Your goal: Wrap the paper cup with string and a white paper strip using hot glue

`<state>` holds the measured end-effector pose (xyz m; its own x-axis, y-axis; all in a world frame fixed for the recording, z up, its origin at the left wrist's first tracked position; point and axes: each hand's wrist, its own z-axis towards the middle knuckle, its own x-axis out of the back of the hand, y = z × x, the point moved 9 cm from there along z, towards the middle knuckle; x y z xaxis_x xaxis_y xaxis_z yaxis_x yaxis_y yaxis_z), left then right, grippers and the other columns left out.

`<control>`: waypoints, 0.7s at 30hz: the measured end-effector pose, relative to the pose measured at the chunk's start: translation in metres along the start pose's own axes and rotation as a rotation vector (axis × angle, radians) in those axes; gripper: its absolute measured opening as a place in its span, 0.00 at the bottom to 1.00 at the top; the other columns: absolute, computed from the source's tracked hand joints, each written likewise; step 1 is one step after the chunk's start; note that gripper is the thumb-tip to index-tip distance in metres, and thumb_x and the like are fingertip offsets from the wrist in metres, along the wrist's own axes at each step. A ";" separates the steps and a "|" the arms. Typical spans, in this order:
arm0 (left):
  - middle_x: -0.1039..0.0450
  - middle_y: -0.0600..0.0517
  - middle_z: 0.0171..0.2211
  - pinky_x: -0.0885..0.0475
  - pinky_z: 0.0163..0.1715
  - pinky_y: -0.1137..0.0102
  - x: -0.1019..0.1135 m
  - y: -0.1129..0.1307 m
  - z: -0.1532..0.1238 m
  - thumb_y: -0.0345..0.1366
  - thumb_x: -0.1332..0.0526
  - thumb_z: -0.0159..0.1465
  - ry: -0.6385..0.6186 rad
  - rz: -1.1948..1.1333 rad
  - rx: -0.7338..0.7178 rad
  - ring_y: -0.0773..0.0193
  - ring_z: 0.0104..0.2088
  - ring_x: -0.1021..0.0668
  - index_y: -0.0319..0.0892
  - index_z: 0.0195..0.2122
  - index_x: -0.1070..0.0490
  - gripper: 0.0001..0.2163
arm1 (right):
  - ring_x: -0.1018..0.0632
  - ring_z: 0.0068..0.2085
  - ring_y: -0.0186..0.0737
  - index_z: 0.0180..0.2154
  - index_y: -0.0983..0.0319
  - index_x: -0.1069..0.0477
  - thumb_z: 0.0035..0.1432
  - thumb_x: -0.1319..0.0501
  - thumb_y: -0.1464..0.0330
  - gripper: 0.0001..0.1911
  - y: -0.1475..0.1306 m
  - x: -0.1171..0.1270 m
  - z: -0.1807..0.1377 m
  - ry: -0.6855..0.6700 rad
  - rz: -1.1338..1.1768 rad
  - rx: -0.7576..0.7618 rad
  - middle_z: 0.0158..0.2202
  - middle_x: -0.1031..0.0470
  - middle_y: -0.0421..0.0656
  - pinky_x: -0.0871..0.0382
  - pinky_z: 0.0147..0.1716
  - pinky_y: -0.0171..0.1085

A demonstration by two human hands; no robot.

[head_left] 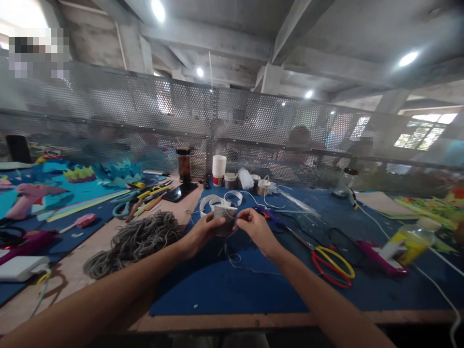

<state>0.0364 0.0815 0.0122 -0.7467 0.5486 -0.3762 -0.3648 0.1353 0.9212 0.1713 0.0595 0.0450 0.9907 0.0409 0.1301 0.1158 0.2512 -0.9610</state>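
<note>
My left hand (202,231) is wrapped round a small paper cup (225,217) whose side is covered in grey cord, held above the blue felt mat (232,285). My right hand (253,227) is closed in a pinch at the cup's right side, on a thin grey cord (235,258) that trails down onto the mat. A heap of the same grey cord (136,241) lies to the left of my left forearm.
Red and yellow scissors (331,263) lie right of my right arm, then a pink glue gun (377,256) and a yellow glue bottle (411,241). Stacked white cups (219,169), a brown jar (184,164), a phone (179,192) and felt cut-outs (65,188) lie beyond. A perforated metal screen (232,121) backs the bench.
</note>
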 end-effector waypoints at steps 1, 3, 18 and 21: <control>0.21 0.43 0.46 0.30 0.51 0.61 0.000 0.000 0.000 0.38 0.34 0.63 -0.002 0.000 -0.002 0.54 0.46 0.20 0.38 0.51 0.26 0.16 | 0.20 0.34 0.40 0.38 0.60 0.30 0.55 0.37 0.68 0.08 0.001 -0.001 0.000 -0.022 0.015 -0.013 0.29 0.21 0.40 0.30 0.38 0.37; 0.21 0.44 0.45 0.30 0.51 0.61 0.000 -0.001 0.000 0.38 0.36 0.64 -0.007 -0.002 -0.004 0.53 0.46 0.21 0.39 0.51 0.26 0.15 | 0.20 0.34 0.40 0.38 0.61 0.28 0.56 0.36 0.67 0.08 0.001 -0.004 0.000 -0.059 -0.016 -0.008 0.29 0.21 0.40 0.30 0.38 0.37; 0.21 0.45 0.42 0.32 0.45 0.68 -0.003 -0.005 0.000 0.40 0.30 0.59 -0.011 0.096 0.031 0.59 0.41 0.22 0.38 0.46 0.23 0.16 | 0.22 0.35 0.37 0.34 0.60 0.26 0.63 0.39 0.64 0.08 -0.017 0.000 -0.004 0.001 -0.141 0.140 0.31 0.20 0.40 0.31 0.38 0.35; 0.21 0.45 0.42 0.32 0.44 0.68 -0.007 -0.001 -0.001 0.41 0.31 0.60 -0.023 0.117 0.014 0.59 0.40 0.22 0.38 0.45 0.23 0.16 | 0.21 0.34 0.37 0.34 0.61 0.26 0.64 0.39 0.64 0.08 -0.019 0.001 -0.005 0.006 -0.138 0.137 0.31 0.19 0.40 0.31 0.38 0.34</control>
<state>0.0408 0.0768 0.0140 -0.7704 0.5804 -0.2639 -0.2679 0.0808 0.9600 0.1701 0.0497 0.0616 0.9665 -0.0083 0.2566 0.2401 0.3833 -0.8919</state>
